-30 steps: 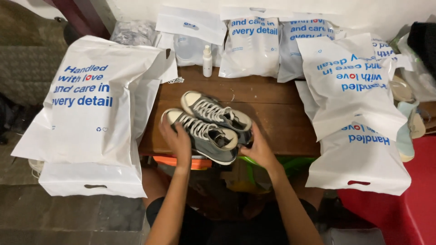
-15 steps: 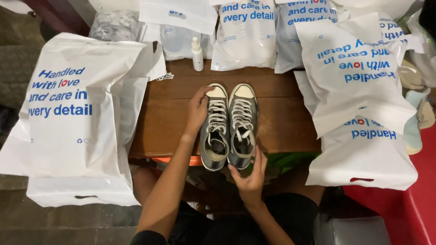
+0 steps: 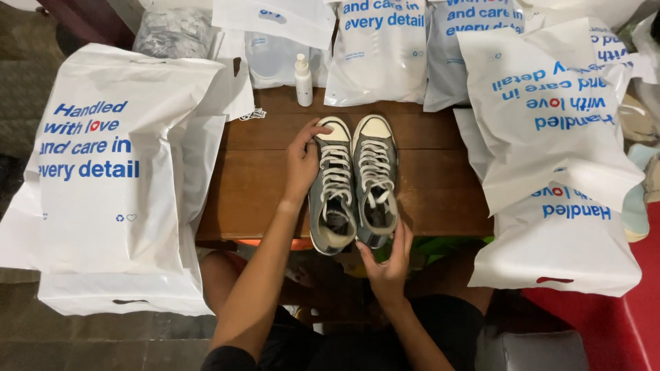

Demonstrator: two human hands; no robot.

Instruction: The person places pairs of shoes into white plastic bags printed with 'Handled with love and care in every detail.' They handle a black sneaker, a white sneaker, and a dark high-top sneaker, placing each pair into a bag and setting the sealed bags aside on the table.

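Note:
A pair of grey lace-up sneakers with white toe caps stands side by side on a small wooden table [image 3: 440, 185], toes pointing away from me. My left hand [image 3: 302, 161] rests against the outer side of the left sneaker [image 3: 333, 189], fingers near its toe cap. At the table's near edge, my right hand [image 3: 388, 264] holds the heel of the right sneaker [image 3: 376, 178] from below. The heels hang slightly over the table's near edge.
Large white plastic bags with blue print crowd the table: one at the left [image 3: 117, 178], several along the back [image 3: 378, 48] and two at the right [image 3: 550, 110]. A small white spray bottle [image 3: 303, 81] stands behind the shoes. My knees are under the table.
The sneakers lay crosswise a second ago. They were turned and set side by side with toes away from me. My left hand slid toward the left toe cap.

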